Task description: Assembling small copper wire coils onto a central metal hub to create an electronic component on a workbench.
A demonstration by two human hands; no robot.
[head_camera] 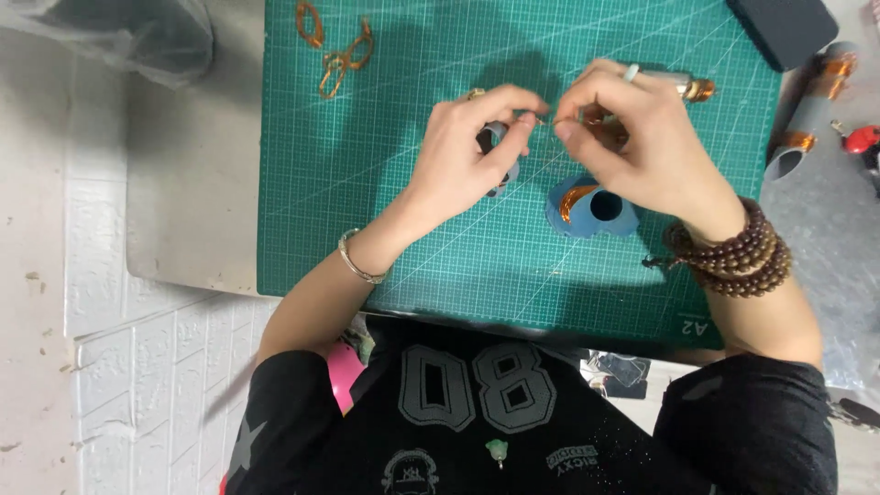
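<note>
1. the left hand [467, 156] and the right hand [632, 137] meet above the middle of the green gridded cutting mat [385, 192], which lies on the grey tabletop [192, 183].
2. between them runs a thin copper-coloured wire strand [544, 119]; its long axis lies roughly left to right, bridging the small gap between the two sets of fingertips.
3. left fingers: thumb and forefinger pinched closed on the strand's left end. right fingers: pinched closed on its right end. both hands are equally near; the strand is off the mat, held in the air.
4. under the left palm sits a small grey ring-shaped part [495, 147], partly hidden; whether the hand touches it cannot be told.
5. just below the right hand, apart from it, rests a blue round spool with copper winding [591, 206].
6. loose copper wire loops [335, 50] lie well apart at the mat's upper left; a grey tube with copper bands [811, 110] lies off the mat's right edge.
</note>
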